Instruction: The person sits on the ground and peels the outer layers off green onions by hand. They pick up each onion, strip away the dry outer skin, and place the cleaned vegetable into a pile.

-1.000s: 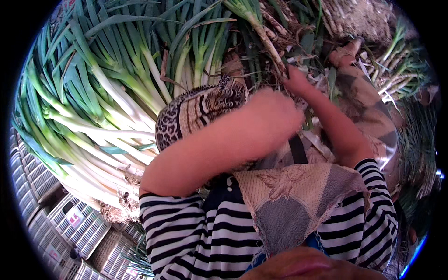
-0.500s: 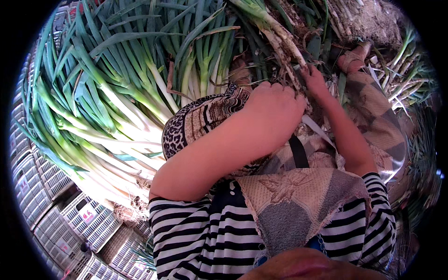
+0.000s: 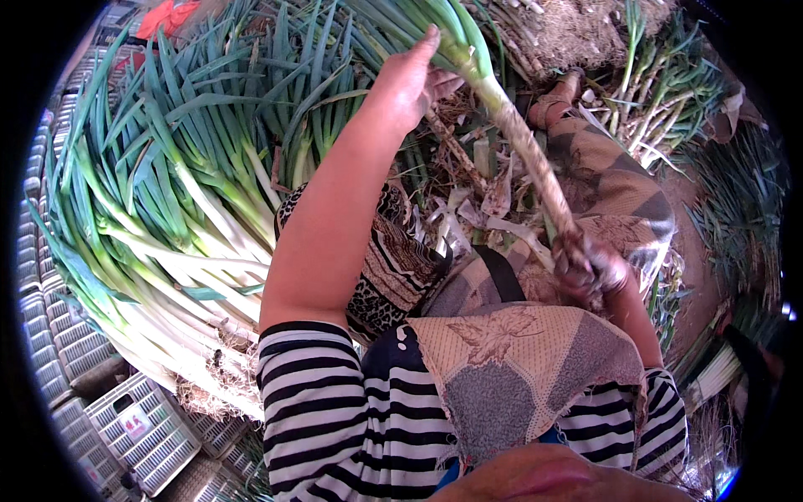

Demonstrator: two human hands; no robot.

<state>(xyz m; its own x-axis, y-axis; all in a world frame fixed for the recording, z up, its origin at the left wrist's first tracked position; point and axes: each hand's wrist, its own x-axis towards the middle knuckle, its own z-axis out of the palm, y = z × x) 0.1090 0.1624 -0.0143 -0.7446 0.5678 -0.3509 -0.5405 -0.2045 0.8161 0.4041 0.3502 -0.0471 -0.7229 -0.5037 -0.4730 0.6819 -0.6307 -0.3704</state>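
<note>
A long green onion (image 3: 523, 134) slants across the middle, green leaves at the top and a brownish, soil-stained stalk running down toward my lap. My right hand (image 3: 592, 269), dark with dirt and slightly blurred, is closed round its root end. Up by the leaf base, my left hand (image 3: 410, 88) has thumb and fingers spread apart beside the stalk; whether it touches the stalk I cannot tell. Below the stalk, pale peeled skins (image 3: 493, 201) and another thin brown stalk (image 3: 456, 146) lie among loose scraps.
On the left lies a large pile of green onions (image 3: 209, 201) with white stalks and clean-looking roots. Plastic crates (image 3: 142, 422) stand beyond it. Soil-covered onions (image 3: 577, 33) lie at the far side, with more greens (image 3: 736, 209) to the right. A patterned cloth (image 3: 619, 192) covers my leg.
My right hand has come down and nearer with the onion's root end. My left hand has moved up and left to the leaf base. The view has shifted slightly right.
</note>
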